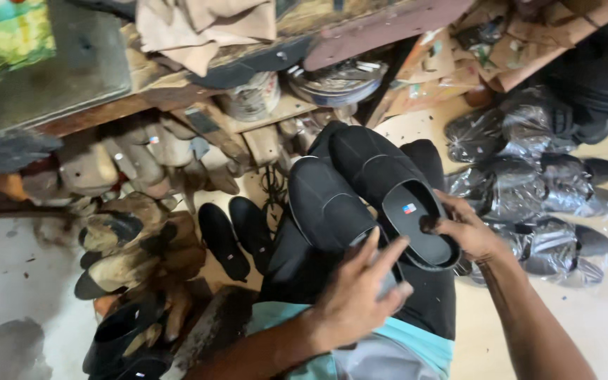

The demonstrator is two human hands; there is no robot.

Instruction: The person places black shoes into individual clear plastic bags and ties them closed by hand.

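Cluttered workshop floor, pale and scuffed; low wooden shelf [177,105] above it stacked with worn wooden shoe lasts [128,162]. On my lap: a pair of black fabric slip-on shoes, side by side, toes pointing away. My right hand [469,232] is clamped on the heel rim of the right-side black shoe [395,183], thumb inside the opening. My left hand [357,295] lies half spread over the heel of the left-side black shoe [325,204], fingers loose, not gripping. Judgement: light, soft uppers, stiffer soles; best held at the heel rim or sole edge. Plastic-wrapped dark shoes [529,190] lie on the floor to my right.
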